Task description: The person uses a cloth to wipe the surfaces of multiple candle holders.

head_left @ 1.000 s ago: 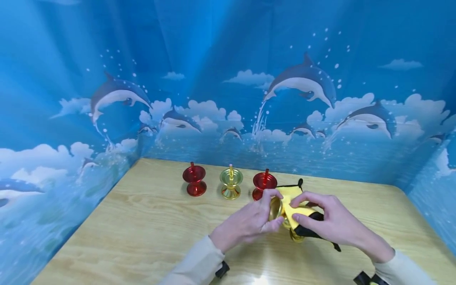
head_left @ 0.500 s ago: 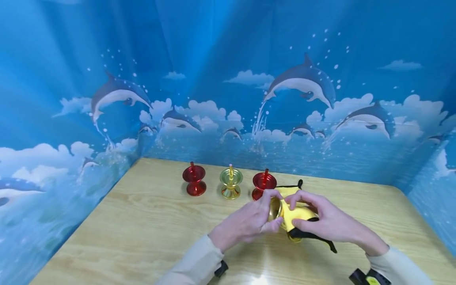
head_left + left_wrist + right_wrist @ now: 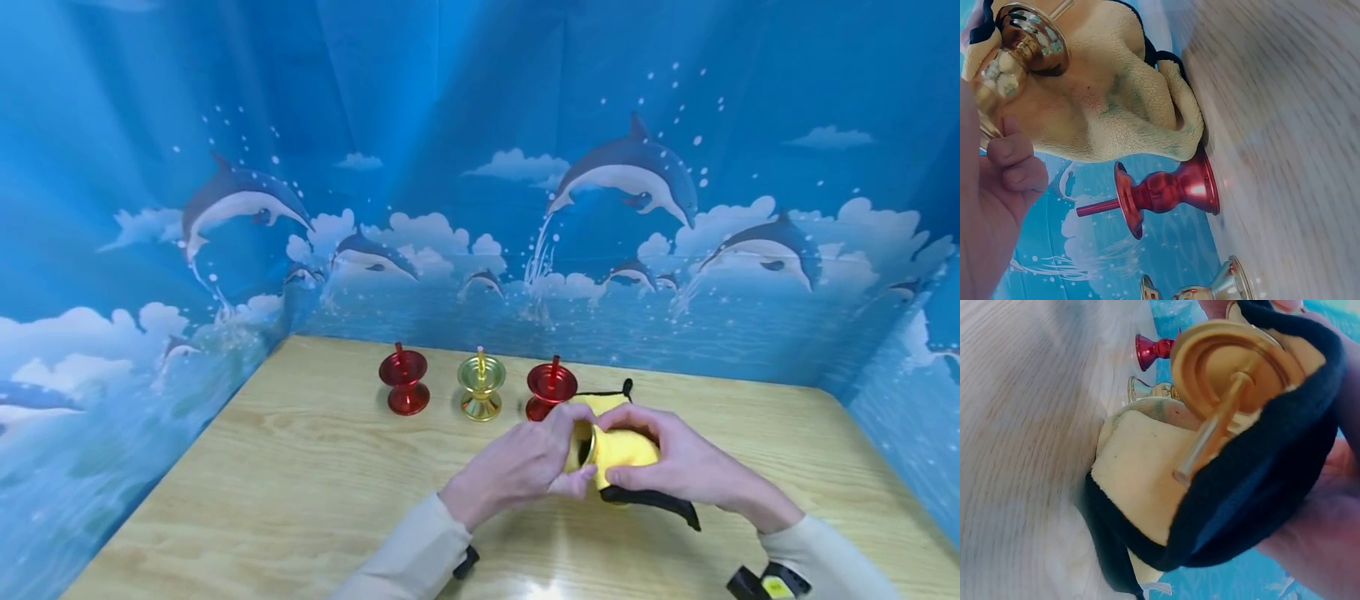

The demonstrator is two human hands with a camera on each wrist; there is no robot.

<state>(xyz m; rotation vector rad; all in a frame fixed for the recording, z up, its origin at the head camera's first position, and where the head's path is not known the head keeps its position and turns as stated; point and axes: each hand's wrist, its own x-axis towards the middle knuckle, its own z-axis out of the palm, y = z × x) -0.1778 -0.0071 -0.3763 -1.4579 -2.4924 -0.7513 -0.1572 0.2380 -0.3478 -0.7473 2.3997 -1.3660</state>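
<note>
While both hands are meeting at lower centre of the head view, the left hand [image 3: 517, 467] is pinching a gold spool-shaped piece [image 3: 583, 443] by its rim. The right hand [image 3: 675, 467] is wrapping a yellow cloth with black edging [image 3: 626, 450] around that piece, fingers curled over the fabric. Behind them, three similar pieces are standing in a row on the wooden table [image 3: 300, 500]: red [image 3: 403, 385], gold [image 3: 481, 388], red [image 3: 550, 388]. The cloth is possibly touching the nearest red one; the left wrist view is blurred.
</note>
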